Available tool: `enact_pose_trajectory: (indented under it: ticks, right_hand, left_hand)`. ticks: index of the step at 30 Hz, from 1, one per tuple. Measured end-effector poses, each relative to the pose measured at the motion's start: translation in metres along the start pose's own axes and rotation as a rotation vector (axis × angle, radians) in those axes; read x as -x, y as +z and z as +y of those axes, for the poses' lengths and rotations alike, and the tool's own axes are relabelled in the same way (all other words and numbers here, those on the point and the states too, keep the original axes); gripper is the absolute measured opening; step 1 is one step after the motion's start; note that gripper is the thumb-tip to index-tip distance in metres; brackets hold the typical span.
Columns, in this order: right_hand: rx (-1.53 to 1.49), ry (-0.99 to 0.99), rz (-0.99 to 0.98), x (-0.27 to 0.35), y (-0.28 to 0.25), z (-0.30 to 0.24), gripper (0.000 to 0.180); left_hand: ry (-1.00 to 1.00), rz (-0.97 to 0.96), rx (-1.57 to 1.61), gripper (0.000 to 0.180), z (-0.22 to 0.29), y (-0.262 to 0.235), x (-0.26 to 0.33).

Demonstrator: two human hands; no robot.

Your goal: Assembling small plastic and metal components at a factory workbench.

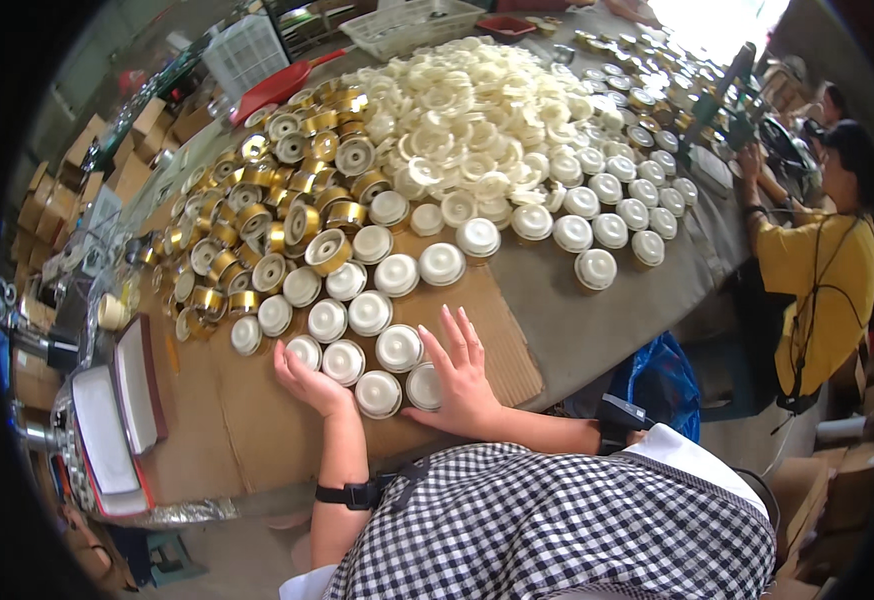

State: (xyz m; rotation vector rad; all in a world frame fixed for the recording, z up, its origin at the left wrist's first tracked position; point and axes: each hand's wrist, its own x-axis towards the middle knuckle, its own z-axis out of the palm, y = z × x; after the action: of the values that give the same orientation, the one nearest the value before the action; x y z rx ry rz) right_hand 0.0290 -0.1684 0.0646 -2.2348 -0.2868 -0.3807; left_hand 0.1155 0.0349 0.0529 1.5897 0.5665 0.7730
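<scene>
Several round caps with white tops stand in a cluster on a sheet of brown cardboard in front of me. Cupped along the cluster's near left edge is my left hand, its fingers beside a white-topped cap. On the other side, my right hand is spread, with its thumb low and its fingers pointing away from me. It lies against a white-topped cap at the near right of the group. Neither hand grips a cap; the caps sit between the two palms.
Gold-sided caps are heaped at left, beside a big pile of cream plastic rings. More white-topped caps stand at right. A red scoop and white crate are behind. At far right, a person in yellow works near a hand press.
</scene>
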Motion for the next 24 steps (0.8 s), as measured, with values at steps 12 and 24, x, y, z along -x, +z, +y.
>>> enact_pose_trajectory:
  ticks: [12, 24]
  right_hand:
    - [-0.004, 0.077, 0.068, 0.025, -0.023, 0.01, 0.122]
    - [0.22, 0.176, 0.36, 0.03, -0.046, 0.035, 0.129]
  left_hand:
    - [0.061, -0.125, -0.156, 0.064, 0.003, 0.027, 0.055]
    - [0.105, -0.57, -0.009, 0.061, 0.016, 0.068, 0.107]
